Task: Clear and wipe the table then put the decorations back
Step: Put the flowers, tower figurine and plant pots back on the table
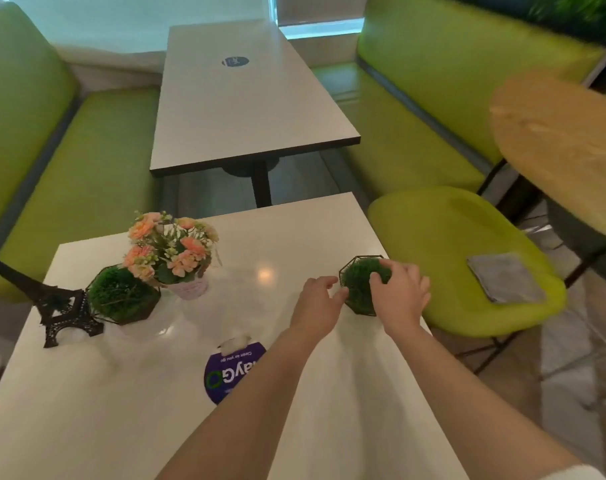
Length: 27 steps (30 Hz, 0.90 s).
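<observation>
A small green moss ball in a dark wire-frame planter (358, 284) stands near the right edge of the white table (266, 244). My right hand (402, 292) curls over its top and right side. My left hand (320, 297) touches its left side with relaxed fingers. On the left of the table stand a second moss planter (121, 296), a pot of peach flowers (173, 251) and a black Eiffel Tower model (62, 306). A grey cloth (506, 277) lies on the green chair seat (443, 258) to the right.
A round purple sticker (225, 374) with a crumpled white tissue (234, 342) on it sits mid-table. Another white table (246, 98) stands beyond, between green benches (79, 161). A round wooden table (568, 143) is at the far right.
</observation>
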Available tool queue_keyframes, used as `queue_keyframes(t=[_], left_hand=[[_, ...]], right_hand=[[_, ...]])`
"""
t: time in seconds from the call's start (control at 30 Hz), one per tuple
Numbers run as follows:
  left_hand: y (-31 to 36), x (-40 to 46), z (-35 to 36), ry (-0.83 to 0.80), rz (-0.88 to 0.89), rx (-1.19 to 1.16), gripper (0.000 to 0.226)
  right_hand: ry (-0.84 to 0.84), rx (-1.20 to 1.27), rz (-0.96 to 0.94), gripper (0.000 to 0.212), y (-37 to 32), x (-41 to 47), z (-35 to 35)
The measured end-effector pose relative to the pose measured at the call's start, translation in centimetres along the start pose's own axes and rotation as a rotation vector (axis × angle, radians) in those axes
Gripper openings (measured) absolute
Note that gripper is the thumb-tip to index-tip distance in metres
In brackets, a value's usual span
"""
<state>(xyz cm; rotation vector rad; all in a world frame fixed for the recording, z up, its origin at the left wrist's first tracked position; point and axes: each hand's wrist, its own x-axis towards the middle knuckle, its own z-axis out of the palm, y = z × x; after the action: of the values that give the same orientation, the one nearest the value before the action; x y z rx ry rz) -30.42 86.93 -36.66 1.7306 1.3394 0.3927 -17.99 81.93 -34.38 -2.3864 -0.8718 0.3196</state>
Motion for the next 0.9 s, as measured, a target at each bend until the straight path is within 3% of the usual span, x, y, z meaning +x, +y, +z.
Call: queue_keyframes(t=[0.13,0.27,0.4,0.53,0.67,0.83,0.9], left_hand=[[0.8,0.9,2.6,-0.049,-0.087,-0.021,0.064],[0.7,1.6,3.7,-0.059,-0.048,-0.123,0.045],[0.9,1.9,4.0,-0.047,-0.019,-0.222,0.036],[0.5,1.8,3.2,0.008,-0.004,-0.238,0.033],[-1.2,1.6,0.9,0.079,-0.048,-0.287,0.03],[-4.5,1.7,-2.1,0.163,-0.103,-0.27,0.052],[-5.6,1.4,-3.6,0.2,-0.113,-0.271,0.05]], right_hand=[[-0.145,0.145,0.125,0.059,2.8,1.8,-0.3],[-0.276,0.356,0.185,0.085,5.2,3.4,1.8],[-0.28,0.48,0.195,0.075,4.7,3.5,1.4],[-0.264,0.567,0.218,0.028,3.2,3.1,0.6],[-0.271,0.583,0.234,0.036,1.3,2.3,1.8],[-0.308,0.578,0.263,0.03,-1.5,1.2,4.6],[-0.336,0.572,0.258,0.028,-2.9,0.7,5.8]])
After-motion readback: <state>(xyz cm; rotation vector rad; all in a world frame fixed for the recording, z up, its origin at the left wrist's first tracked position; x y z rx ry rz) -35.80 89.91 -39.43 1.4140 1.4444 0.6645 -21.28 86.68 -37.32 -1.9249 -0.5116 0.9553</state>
